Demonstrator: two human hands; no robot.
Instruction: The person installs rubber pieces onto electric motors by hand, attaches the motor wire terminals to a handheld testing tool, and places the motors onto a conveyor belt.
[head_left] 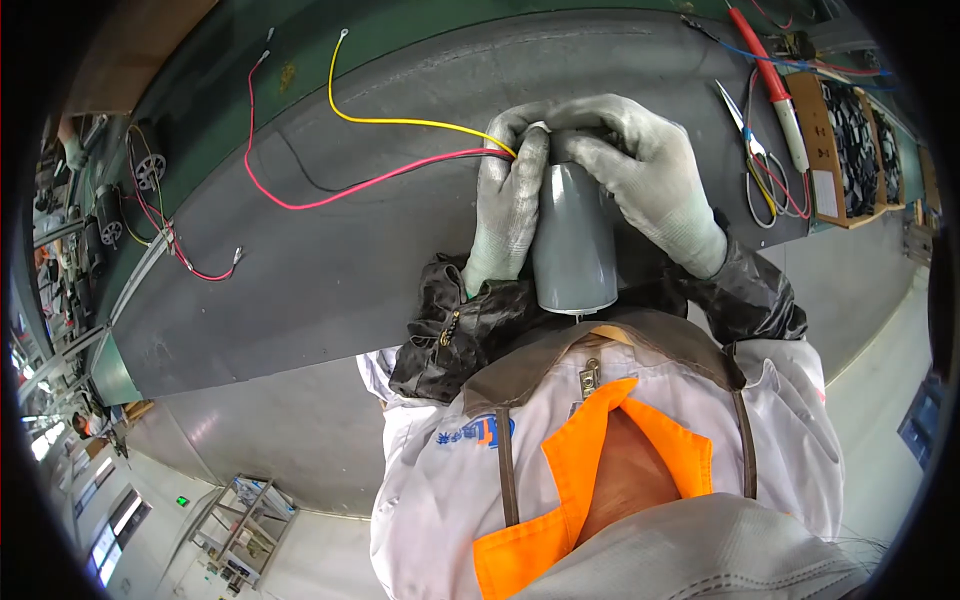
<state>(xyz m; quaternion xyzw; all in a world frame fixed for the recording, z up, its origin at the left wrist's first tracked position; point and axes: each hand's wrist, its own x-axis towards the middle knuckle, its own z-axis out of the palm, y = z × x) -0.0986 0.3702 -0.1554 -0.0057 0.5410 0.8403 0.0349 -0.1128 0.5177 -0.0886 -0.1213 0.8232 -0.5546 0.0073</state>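
A grey cylinder [575,245], like a motor housing, lies on the dark work surface close to my body. Both my hands wear pale grey gloves and meet at its far end. My left hand [512,190] has its fingers closed around the spot where the wires leave the cylinder. My right hand [645,175] curls over the same end, thumb and fingers bent inward. A small white bit shows between the fingertips. A yellow wire [400,121], a red wire [350,190] and a thinner black wire run left from my left hand; ring terminals tip the yellow and red ones.
Scissors [752,150] and a red and white pen-like tool [770,80] lie at the right, beside a cardboard box [835,150] of dark parts. More motors with wires [150,170] stand at the far left. Blue and red cables cross the upper right.
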